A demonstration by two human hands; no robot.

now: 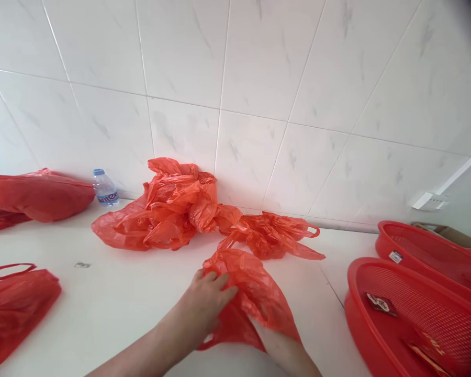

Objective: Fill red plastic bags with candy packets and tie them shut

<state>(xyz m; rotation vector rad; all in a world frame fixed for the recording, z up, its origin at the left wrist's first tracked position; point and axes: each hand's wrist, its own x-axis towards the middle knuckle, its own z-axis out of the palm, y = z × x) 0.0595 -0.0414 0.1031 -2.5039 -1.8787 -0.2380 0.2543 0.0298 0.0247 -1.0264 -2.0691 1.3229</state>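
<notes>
A thin red plastic bag is between my hands, low above the white table. My left hand has its fingers curled over the bag's left side and grips the film. Inside the bag's mouth is my right hand; only the wrist and a bit of the hand show, and the film covers its fingers. Just behind lies a crumpled red plastic bag with a loop handle. It touches a larger heap of crumpled red bags against the tiled wall.
Two red plastic baskets stand at the right, with small dark packets in the nearer one. A water bottle and a filled red bag are at the back left. Another red bag lies at the near left.
</notes>
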